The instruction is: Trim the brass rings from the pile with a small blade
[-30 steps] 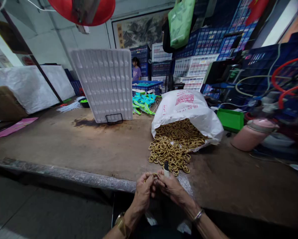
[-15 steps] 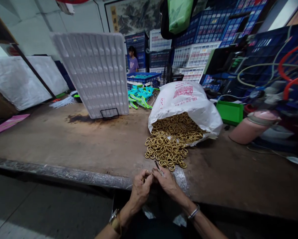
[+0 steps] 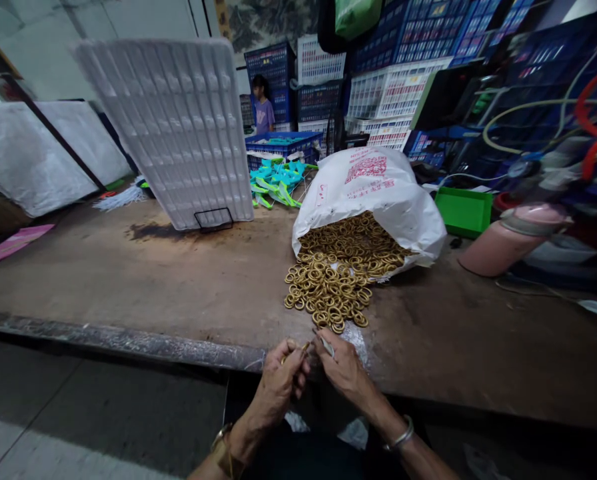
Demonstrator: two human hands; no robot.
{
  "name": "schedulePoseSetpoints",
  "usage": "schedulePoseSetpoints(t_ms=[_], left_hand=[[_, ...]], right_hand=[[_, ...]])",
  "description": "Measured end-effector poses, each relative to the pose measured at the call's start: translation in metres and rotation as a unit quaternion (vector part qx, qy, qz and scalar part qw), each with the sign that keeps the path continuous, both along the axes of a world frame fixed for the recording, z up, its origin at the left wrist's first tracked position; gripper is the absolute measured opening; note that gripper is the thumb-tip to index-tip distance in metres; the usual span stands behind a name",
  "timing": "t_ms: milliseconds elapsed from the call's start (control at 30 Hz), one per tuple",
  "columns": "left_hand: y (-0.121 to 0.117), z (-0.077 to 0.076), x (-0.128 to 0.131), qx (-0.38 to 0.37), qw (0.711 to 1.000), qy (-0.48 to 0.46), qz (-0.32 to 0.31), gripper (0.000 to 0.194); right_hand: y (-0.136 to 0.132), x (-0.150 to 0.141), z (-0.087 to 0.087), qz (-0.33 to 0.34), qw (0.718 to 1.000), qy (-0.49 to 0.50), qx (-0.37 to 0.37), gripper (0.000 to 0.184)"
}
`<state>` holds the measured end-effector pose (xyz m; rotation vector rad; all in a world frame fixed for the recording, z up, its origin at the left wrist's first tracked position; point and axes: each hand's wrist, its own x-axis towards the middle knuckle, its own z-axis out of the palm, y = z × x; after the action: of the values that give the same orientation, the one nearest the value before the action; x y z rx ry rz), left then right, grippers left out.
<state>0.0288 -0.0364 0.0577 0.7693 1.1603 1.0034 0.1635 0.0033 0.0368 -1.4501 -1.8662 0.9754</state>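
My left hand (image 3: 278, 377) is closed at the table's front edge, pinching a gold-coloured ring (image 3: 305, 347) between thumb and fingertips. Just to its right, my right hand (image 3: 346, 370) grips a small knife (image 3: 327, 346) with a pale body and a dark, narrow tip; the fingers hide much of it. A slight gap separates the knife from the held ring. Beyond both hands lies a heap of loose gold rings (image 3: 328, 290). It spills from the mouth of a white sack (image 3: 378, 197) with red print, which lies on its side.
On the brown table (image 3: 178, 287), a ribbed whitish plastic tray (image 3: 188, 127) leans upright at left. Turquoise and green pieces (image 3: 277, 180) lie behind the sack. At right are a green tray (image 3: 462, 210) and a pink canister (image 3: 513, 240). A person (image 3: 263, 110) is near stacked crates (image 3: 271, 77).
My hands have drawn slightly apart, and the ring tip shows more clearly in the left fingers. The knife has turned and its tip shows less. The whole view has shifted a little.
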Motion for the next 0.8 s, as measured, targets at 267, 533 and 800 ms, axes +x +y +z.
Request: schedulePoseSetpoints(t_ms=[267,533,800], left_hand=[[0.0,0.006,0.007,0.013,0.998,0.069,-0.004,0.036],[-0.015,0.017,0.003,0.093,0.99,0.105,-0.031,0.032],[-0.034,-0.018,0.008,-0.09,0.973,-0.013,-0.213,0.02]], right_hand=[[-0.012,0.004,-0.006,0.058,0.985,-0.159,0.034,0.025],[-0.006,0.011,-0.01,0.084,0.971,-0.213,0.063,0.024],[0.022,0.032,-0.003,-0.097,0.969,-0.217,0.063,0.017]])
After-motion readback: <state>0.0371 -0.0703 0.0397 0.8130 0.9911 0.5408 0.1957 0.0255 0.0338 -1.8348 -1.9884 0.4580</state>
